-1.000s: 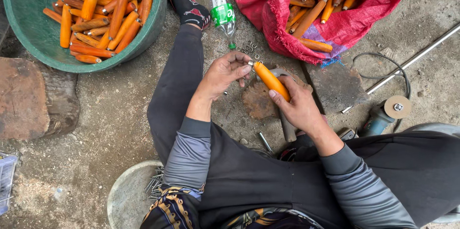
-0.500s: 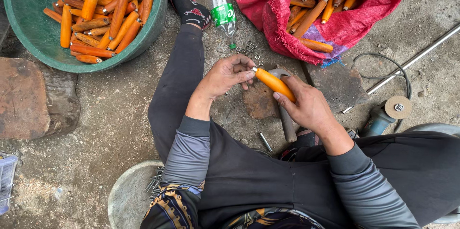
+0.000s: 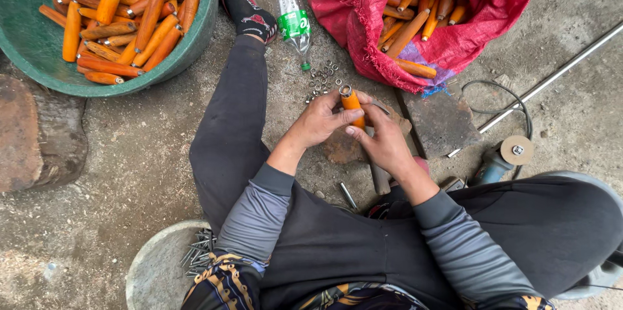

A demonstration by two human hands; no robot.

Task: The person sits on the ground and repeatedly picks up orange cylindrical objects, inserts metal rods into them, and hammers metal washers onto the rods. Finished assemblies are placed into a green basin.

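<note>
Both my hands hold one orange wooden handle (image 3: 351, 100) upright over a rusty block (image 3: 344, 146) on the ground. My left hand (image 3: 322, 119) grips its side and upper end, where a small metal ring sits on the tip. My right hand (image 3: 383, 140) wraps the lower part of the handle. Several small metal rings (image 3: 321, 78) lie scattered on the concrete just beyond my hands.
A green basin (image 3: 39, 47) at the far left holds several orange handles (image 3: 123, 11). A red sack (image 3: 483, 5) with more handles lies at the far right, a plastic bottle (image 3: 294, 21) between them. An angle grinder (image 3: 503, 157) and metal rod (image 3: 551, 80) lie right; a grey bowl (image 3: 152, 271) with nails sits near.
The handle has swung from lying slanted in my right hand to standing upright between both hands. My hands have closed together around it.
</note>
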